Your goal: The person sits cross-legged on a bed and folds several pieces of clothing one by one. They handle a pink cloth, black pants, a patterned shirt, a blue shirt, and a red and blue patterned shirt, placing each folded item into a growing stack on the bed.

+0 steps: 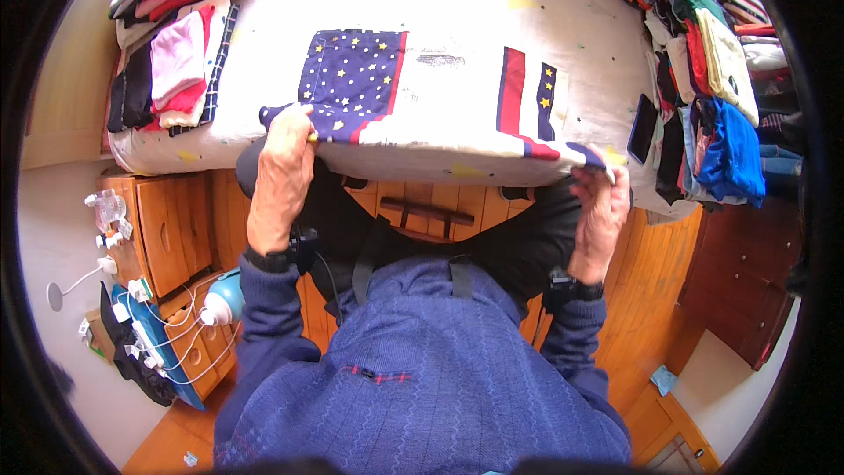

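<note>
A star-patterned cloth item (353, 79), perhaps a garment, lies spread along the near edge of the bed. Its left part is navy with white and yellow stars and a red border, and its middle is white. Towards the right it carries a red and navy stripe (512, 92) and a narrow navy strip with yellow stars (546, 95). My left hand (285, 171) pinches its near left corner. At the near right corner, my right hand (601, 201) grips the cloth between thumb and fingers. The near edge stretches between both hands, slightly lifted.
Folded clothes (178, 66) are stacked at the bed's left. More clothes (719, 92) are piled on the right, with a dark phone (641, 128) beside them. Below left stand a wooden cabinet (175, 231), a blue flask-like container (224, 297) and white cables (188, 343).
</note>
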